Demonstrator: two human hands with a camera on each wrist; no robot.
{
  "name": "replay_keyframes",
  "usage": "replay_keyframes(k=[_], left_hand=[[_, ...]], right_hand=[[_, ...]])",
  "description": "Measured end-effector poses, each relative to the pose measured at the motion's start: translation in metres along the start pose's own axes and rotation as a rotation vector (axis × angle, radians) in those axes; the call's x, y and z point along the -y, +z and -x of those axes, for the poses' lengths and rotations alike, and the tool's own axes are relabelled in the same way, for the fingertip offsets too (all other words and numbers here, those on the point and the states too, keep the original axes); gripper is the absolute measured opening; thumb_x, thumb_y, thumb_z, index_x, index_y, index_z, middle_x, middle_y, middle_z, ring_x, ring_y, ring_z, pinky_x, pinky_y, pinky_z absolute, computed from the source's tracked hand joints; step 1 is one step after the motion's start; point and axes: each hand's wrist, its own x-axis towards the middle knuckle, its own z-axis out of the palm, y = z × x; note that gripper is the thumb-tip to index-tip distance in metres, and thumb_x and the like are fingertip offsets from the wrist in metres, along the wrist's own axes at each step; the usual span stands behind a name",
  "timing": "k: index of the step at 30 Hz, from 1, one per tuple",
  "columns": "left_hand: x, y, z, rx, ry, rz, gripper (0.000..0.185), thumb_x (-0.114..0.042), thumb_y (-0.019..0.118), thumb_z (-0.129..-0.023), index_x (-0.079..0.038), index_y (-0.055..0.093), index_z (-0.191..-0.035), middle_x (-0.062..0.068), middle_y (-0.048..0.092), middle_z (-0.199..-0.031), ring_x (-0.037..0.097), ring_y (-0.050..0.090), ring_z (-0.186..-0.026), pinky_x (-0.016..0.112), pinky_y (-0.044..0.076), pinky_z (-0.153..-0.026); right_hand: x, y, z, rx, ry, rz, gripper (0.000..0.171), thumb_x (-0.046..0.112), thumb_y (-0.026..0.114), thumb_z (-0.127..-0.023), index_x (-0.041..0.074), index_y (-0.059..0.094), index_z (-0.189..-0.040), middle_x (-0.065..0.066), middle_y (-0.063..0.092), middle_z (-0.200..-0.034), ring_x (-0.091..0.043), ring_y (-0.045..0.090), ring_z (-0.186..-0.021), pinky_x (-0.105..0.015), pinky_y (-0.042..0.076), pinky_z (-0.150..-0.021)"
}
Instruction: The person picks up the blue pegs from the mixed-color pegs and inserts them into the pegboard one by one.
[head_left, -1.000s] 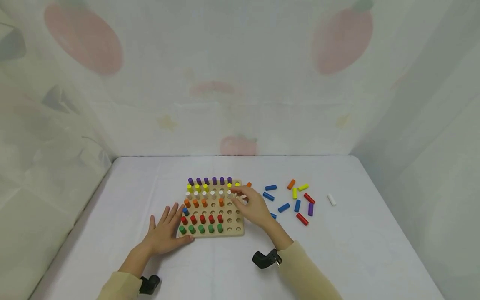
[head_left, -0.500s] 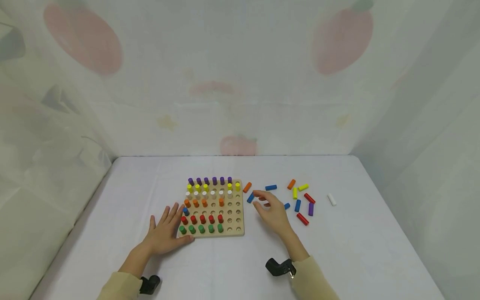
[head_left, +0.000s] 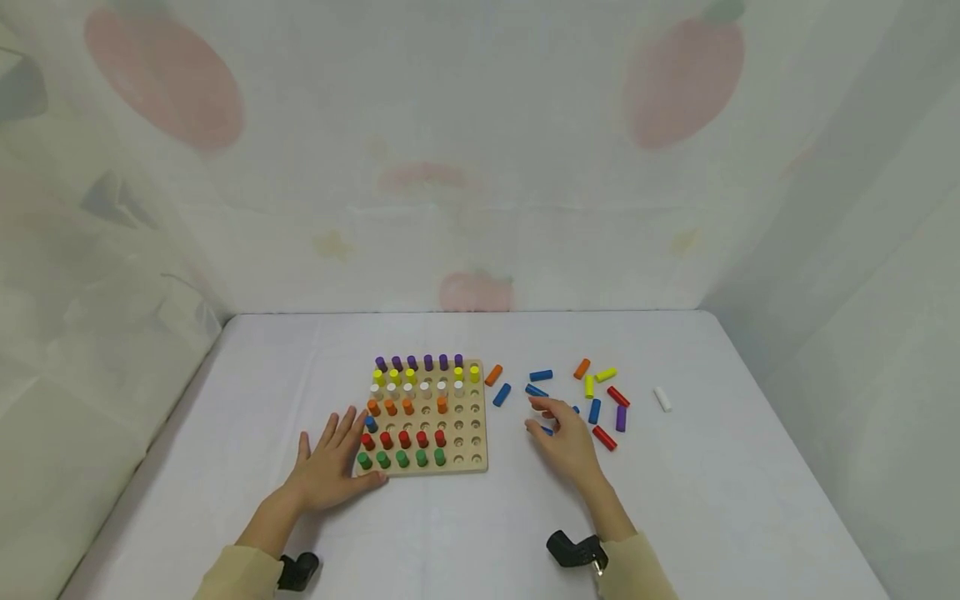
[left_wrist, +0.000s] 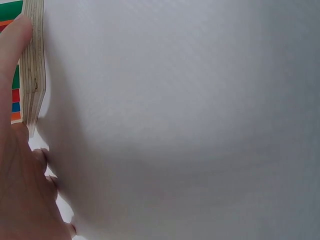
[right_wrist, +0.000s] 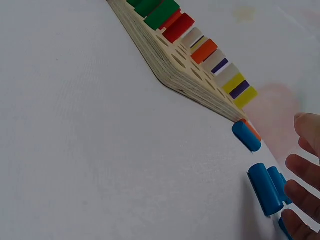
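The left hand (head_left: 330, 471) lies flat on the bench (head_left: 465, 533), fingers straight and spread, its thumb pressed against the near left edge of the wooden pegboard (head_left: 477, 457), holding nothing. The right hand (head_left: 566, 442) hovers over the loose pegs to the right of the board, fingers relaxed and slightly curved, its fingertips just above a blue peg (head_left: 546, 430); whether they touch it cannot be told. The risk here looks like rolling: the pegs are smooth painted cylinders lying on their sides, so a glancing touch could send the blue peg or its neighbours, such as the red peg (head_left: 603, 438), skidding across the smooth white covering. A loose pinch on so short and round a piece could also let it slip. The board shows layered plywood at its edge, drilled with round holes, and many holes on its right side stand vacant.
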Motion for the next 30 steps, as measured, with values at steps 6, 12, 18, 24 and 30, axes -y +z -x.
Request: replay_keyframes(k=[6,12,18,24,30], left_hand=[[0.002,0.001,-0.001,-0.011,0.006,0.017,0.104,-0.072,0.056,-0.071,-0.015,0.016,-0.149,0.014,0.013,-0.154,0.042,0.008,-0.139,0.072,-0.005,-0.099],[0.001,0.000,-0.001,-0.007,0.008,0.007,0.104,-0.072,0.055,-0.072,-0.015,0.015,-0.149,0.015,0.012,-0.154,0.042,0.008,-0.139,0.072,-0.005,-0.099],[-0.002,-0.001,0.002,-0.054,0.035,0.049,0.102,-0.066,0.061,-0.072,-0.012,0.019,-0.148,0.018,0.018,-0.152,0.045,0.012,-0.137,0.074,-0.003,-0.098],[-0.002,-0.001,0.002,-0.056,0.036,0.055,0.102,-0.066,0.061,-0.072,-0.013,0.019,-0.148,0.018,0.018,-0.152,0.046,0.013,-0.136,0.074,-0.003,-0.097],[-0.006,-0.006,0.002,-0.017,0.009,0.015,0.103,-0.069,0.058,-0.072,-0.012,0.018,-0.148,0.017,0.016,-0.153,0.044,0.011,-0.138,0.074,-0.001,-0.098]], right_hand=[[-0.004,-0.002,0.007,-0.004,0.045,0.039,0.032,0.021,0.070,-0.082,0.014,0.063,-0.113,0.003,0.064,-0.107,-0.013,0.058,-0.098,-0.034,0.050,-0.084],[-0.003,-0.004,0.011,-0.015,0.060,0.077,0.028,0.018,0.070,-0.082,0.014,0.065,-0.109,0.002,0.064,-0.099,-0.013,0.057,-0.092,-0.033,0.050,-0.082],[-0.005,-0.002,0.016,-0.061,0.069,0.152,0.027,0.020,0.071,-0.081,0.016,0.066,-0.107,0.005,0.063,-0.096,-0.009,0.054,-0.086,-0.028,0.049,-0.075],[-0.007,0.000,0.019,-0.095,0.079,0.168,0.024,0.019,0.072,-0.080,0.017,0.067,-0.104,0.005,0.062,-0.092,-0.008,0.050,-0.080,-0.025,0.047,-0.070],[-0.006,0.000,0.018,-0.097,0.080,0.196,0.022,0.017,0.072,-0.079,0.016,0.068,-0.101,0.003,0.061,-0.086,-0.010,0.047,-0.075,-0.025,0.043,-0.066]])
